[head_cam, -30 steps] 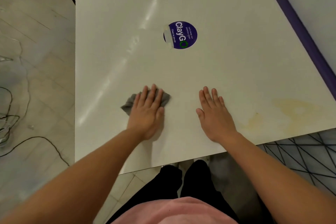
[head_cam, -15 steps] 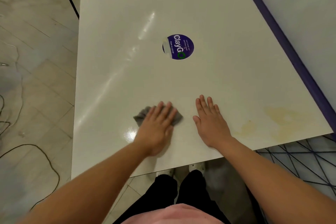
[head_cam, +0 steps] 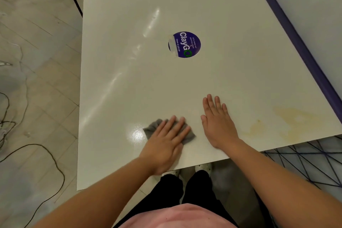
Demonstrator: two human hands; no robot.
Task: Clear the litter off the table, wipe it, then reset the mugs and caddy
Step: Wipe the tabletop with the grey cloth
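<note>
— What colour is the bench (head_cam: 222, 83)?
— Glossy white, with a yellowish stain (head_cam: 288, 122) near its right front corner.
— And the cloth (head_cam: 153, 128)?
— Grey. The round sticker (head_cam: 185, 44) is purple, white lettering, a green ring.

On your worktop (head_cam: 222, 83) sits a round purple sticker (head_cam: 185, 44) reading "ClayGO". Under that it says "Clean as you go". The smaller line beside it is too small to read surely.

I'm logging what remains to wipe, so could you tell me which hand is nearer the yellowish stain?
Right. The right hand lies flat just left of the yellowish stain; the left hand, pressing the grey cloth, is farther left.
</note>
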